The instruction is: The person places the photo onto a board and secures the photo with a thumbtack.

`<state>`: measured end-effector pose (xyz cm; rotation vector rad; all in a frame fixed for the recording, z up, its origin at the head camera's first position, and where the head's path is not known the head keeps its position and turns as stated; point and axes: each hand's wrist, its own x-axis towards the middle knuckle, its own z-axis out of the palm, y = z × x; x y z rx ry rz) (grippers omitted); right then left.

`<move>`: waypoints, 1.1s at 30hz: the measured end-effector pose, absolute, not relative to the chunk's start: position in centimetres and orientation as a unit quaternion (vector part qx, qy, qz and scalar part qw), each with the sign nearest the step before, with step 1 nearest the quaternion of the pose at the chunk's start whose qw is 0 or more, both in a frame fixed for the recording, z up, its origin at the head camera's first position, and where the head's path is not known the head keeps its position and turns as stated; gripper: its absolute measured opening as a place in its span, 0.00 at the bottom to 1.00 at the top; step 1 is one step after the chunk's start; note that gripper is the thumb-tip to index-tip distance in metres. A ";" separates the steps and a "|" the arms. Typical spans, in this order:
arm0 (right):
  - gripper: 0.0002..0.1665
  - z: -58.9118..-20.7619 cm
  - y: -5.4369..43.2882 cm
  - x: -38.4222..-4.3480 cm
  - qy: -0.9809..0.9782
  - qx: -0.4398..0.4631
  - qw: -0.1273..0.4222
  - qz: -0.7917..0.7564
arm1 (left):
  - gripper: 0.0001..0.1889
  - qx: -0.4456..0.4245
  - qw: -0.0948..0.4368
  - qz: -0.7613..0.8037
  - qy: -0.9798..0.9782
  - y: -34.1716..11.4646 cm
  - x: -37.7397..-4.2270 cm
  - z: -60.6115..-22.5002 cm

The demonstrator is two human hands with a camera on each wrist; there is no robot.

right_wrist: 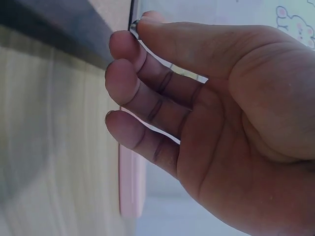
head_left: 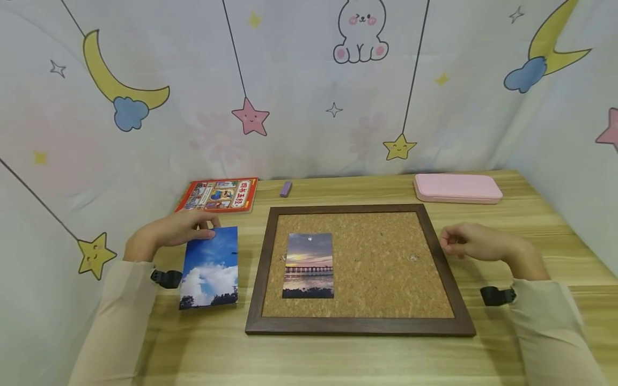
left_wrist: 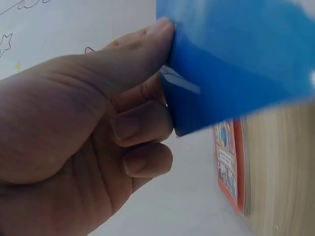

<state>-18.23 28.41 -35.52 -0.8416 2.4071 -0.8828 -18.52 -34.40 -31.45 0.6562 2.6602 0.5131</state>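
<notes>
My left hand [head_left: 185,228] pinches the top corner of a photo of blue sky and white clouds [head_left: 211,268], held upright left of the corkboard. Close up in the left wrist view, the thumb lies along the glossy blue photo [left_wrist: 236,59]. A dark-framed corkboard [head_left: 381,289] lies on the table, and a sunset pier photo [head_left: 309,268] is fixed to its left part by a pin [head_left: 309,239] at the top. Beside the frame's right edge, my right hand [head_left: 475,242] pinches a small shiny push pin [right_wrist: 134,29], mostly hidden by thumb and fingertip.
Clear pins [head_left: 412,258] sit in the cork on the right. Behind the board are a red picture book [head_left: 219,194], a small purple block [head_left: 286,189] and a pink case [head_left: 458,187]. A printed curtain [head_left: 309,145] hangs along the table's back edge.
</notes>
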 end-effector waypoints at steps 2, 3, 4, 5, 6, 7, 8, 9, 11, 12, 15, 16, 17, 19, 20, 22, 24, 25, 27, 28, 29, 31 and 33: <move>0.06 -35.4 28.1 -18.4 0.873 -0.300 0.216 -0.318 | 0.08 0.234 0.172 0.180 0.940 -34.0 -18.5 -31.2; 0.06 -35.3 27.9 -18.5 0.874 -0.297 0.214 -0.319 | 0.08 0.236 0.170 0.181 0.940 -33.8 -18.6 -31.2; 0.06 -35.3 27.7 -18.6 0.876 -0.295 0.212 -0.318 | 0.07 0.241 0.169 0.183 0.938 -33.6 -18.7 -31.1; 0.05 -35.2 27.6 -18.7 0.877 -0.293 0.211 -0.317 | 0.07 0.244 0.168 0.182 0.938 -33.3 -18.7 -31.1; 0.05 -35.2 27.5 -18.8 0.877 -0.294 0.210 -0.317 | 0.07 0.248 0.167 0.182 0.937 -33.0 -18.8 -31.1; 0.05 -35.2 27.3 -19.0 0.876 -0.296 0.210 -0.319 | 0.07 0.250 0.167 0.180 0.937 -32.8 -19.0 -31.2; 0.05 -35.1 27.1 -19.1 0.875 -0.298 0.209 -0.319 | 0.06 0.254 0.167 0.180 0.936 -32.4 -19.1 -31.2; 0.06 -35.0 27.0 -19.1 0.875 -0.301 0.206 -0.319 | 0.06 0.257 0.168 0.181 0.934 -32.1 -19.2 -31.3; 0.06 -34.9 26.6 -19.3 0.873 -0.308 0.203 -0.319 | 0.05 0.263 0.169 0.179 0.933 -31.4 -19.2 -31.5; 0.06 -34.8 26.4 -19.3 0.872 -0.309 0.203 -0.320 | 0.04 0.270 0.169 0.179 0.931 -31.2 -19.3 -31.7; 0.06 -34.7 26.0 -19.4 0.873 -0.309 0.201 -0.320 | 0.03 0.284 0.175 0.190 0.924 -30.4 -19.3 -32.5; 0.06 -34.7 25.9 -19.4 0.873 -0.307 0.201 -0.321 | 0.03 0.291 0.173 0.193 0.921 -30.2 -19.4 -32.8; 0.06 -34.6 25.8 -19.4 0.874 -0.306 0.200 -0.320 | 0.03 0.295 0.172 0.198 0.919 -30.0 -19.4 -33.1; 0.05 -34.6 25.6 -19.5 0.876 -0.306 0.196 -0.319 | 0.03 0.299 0.172 0.207 0.915 -29.7 -19.5 -33.6; 0.04 -34.6 25.4 -19.5 0.876 -0.305 0.195 -0.319 | 0.03 0.302 0.172 0.211 0.914 -29.5 -19.5 -33.9; 0.04 -34.7 25.2 -19.6 0.874 -0.304 0.196 -0.323 | 0.03 0.299 0.175 0.214 0.913 -29.2 -19.6 -34.3; 0.04 -34.7 24.9 -19.6 0.874 -0.304 0.195 -0.325 | 0.05 0.293 0.181 0.213 0.914 -28.8 -19.7 -34.6; 0.04 -34.7 24.8 -19.7 0.873 -0.303 0.196 -0.327 | 0.05 0.291 0.183 0.213 0.915 -28.6 -19.8 -34.7; 0.04 -34.8 24.6 -19.8 0.873 -0.303 0.194 -0.329 | 0.07 0.285 0.187 0.213 0.916 -28.2 -19.9 -34.9; 0.04 -34.8 24.5 -19.8 0.873 -0.302 0.193 -0.330 | 0.08 0.282 0.189 0.214 0.916 -27.9 -20.0 -34.9; 0.05 -34.8 24.5 -19.9 0.873 -0.302 0.192 -0.331 | 0.10 0.280 0.190 0.216 0.916 -27.7 -20.0 -34.9; 0.05 -34.9 24.3 -20.0 0.873 -0.301 0.192 -0.332 | 0.12 0.280 0.193 0.221 0.914 -27.3 -20.1 -34.9; 0.04 -34.9 24.2 -20.2 0.875 -0.301 0.191 -0.328 | 0.14 0.279 0.194 0.225 0.913 -27.0 -20.1 -34.8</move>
